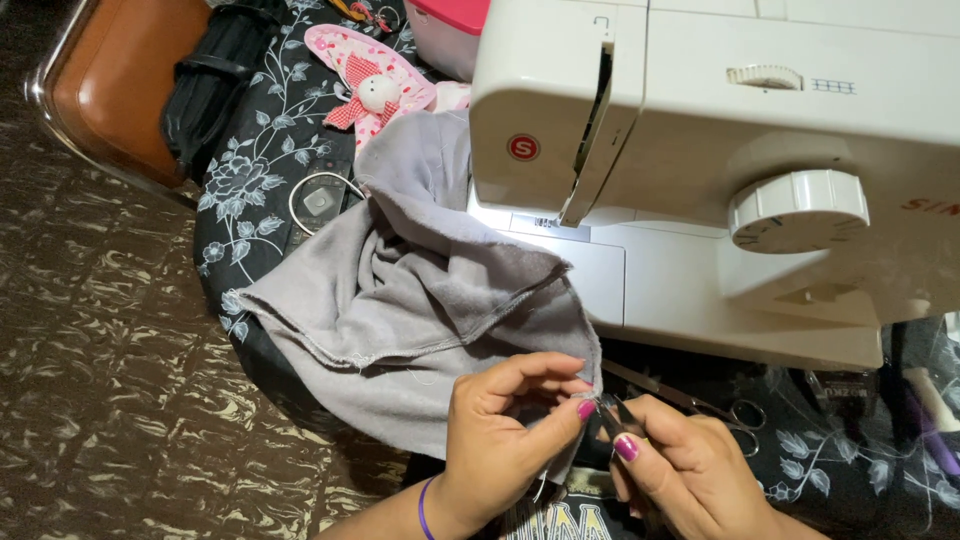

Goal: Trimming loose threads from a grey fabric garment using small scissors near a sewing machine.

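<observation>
Seen from the head camera, a white sewing machine [720,170] stood on a desk [250,170] covered in dark floral cloth. A pink stuffed toy [372,85] lay behind, scissors [700,405] lay in front of the machine, and a brown chair [120,80] sat at far left. Grey fabric [400,310] spilled from under the machine toward the person. The left hand [505,435] pinched the fabric's edge, its grip pressed together. The right hand [690,470] pinched a small metal tool [612,412] just beside that edge.
</observation>
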